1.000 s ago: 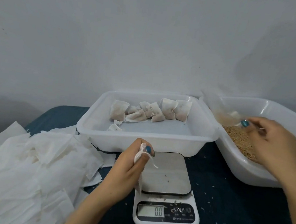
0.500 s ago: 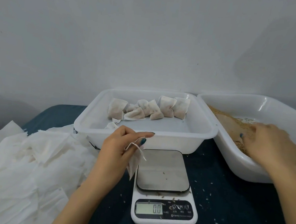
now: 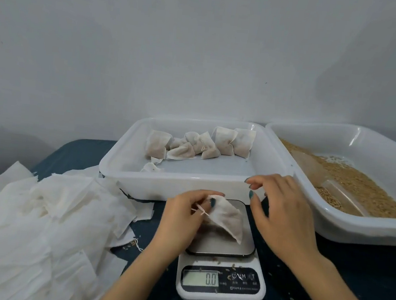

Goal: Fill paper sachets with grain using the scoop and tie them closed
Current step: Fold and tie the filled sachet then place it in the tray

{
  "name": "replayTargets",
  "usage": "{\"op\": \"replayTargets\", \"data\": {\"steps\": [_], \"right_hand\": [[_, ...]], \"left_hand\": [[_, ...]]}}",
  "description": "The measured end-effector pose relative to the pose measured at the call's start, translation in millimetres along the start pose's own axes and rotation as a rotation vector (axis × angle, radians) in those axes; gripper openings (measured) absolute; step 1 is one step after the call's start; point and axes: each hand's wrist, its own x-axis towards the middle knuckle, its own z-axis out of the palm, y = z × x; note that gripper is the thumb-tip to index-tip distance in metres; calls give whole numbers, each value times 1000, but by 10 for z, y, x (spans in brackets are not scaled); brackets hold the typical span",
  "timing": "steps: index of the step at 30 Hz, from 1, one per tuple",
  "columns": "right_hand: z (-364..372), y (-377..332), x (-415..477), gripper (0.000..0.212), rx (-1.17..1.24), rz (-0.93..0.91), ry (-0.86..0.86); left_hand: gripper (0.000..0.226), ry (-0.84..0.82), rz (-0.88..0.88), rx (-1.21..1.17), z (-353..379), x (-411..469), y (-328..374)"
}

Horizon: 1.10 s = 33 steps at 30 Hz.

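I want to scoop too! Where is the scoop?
In the head view, the clear scoop lies on the grain in the white tray at right, beyond the right hand.

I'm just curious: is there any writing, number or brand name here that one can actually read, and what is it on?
"0.0": on the lit display of the kitchen scale.
Button symbols and the small print under them, on the scale's dark panel: too blurred to read.
The paper sachet over the scale shows no writing, and I see none elsewhere.
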Motion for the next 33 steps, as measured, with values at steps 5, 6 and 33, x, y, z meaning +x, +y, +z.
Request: {"op": "replayTargets", "data": {"steps": [5, 6, 33], "right_hand": [[92, 55, -80, 21, 43, 28, -37], [103, 60, -90, 21, 52, 29, -38], [158, 162, -125, 5, 76, 91, -62]], "left_hand": [[21, 87, -27, 61, -141, -26, -74], [21, 89, -33, 71, -158, -26, -77], [42, 128, -87, 429, -264, -34, -67]]}}
